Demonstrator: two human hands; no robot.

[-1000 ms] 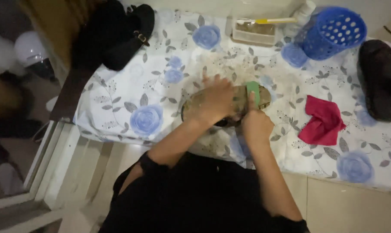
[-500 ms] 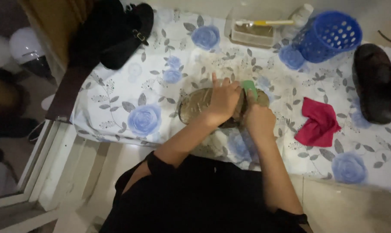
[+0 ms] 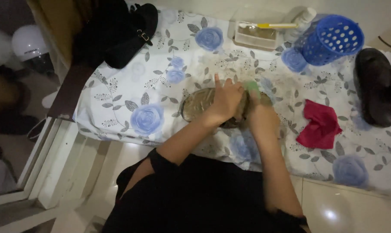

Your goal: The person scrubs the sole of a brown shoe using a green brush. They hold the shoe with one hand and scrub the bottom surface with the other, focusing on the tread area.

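Left hand (image 3: pixel 226 101): grip spread flat, palm down, fingers splayed over the upper of a brown shoe (image 3: pixel 204 105). It pins the shoe rather than wrapping it; no closed hold.

Right hand (image 3: pixel 259 114): grip closed around a small green pad (image 3: pixel 251 86), probably a sponge or brush, its tip showing above the knuckles and blurred. The pad sits at the shoe's right end, touching or just off the surface; cannot tell which.

The shoe lies on its side in the middle of a white cloth (image 3: pixel 130 90) with blue flowers, spread on the floor, directly in front of the person.

Progress, as a judgement: cleaning looks under way, not finished. The cloth around the shoe shows brownish smears, and the shoe surface looks dull and uneven. How much of it has been covered is not readable.

Outward: a red rag (image 3: pixel 318 125) lies just right of the hands, untouched. A dark shoe (image 3: pixel 376 86) sits at the far right. Behind, a blue basket (image 3: pixel 331 39) on its side, and a clear tray (image 3: pixel 258 36) with a yellow-handled brush (image 3: pixel 273 26) across it. Black shoes (image 3: pixel 126 34) at top left.
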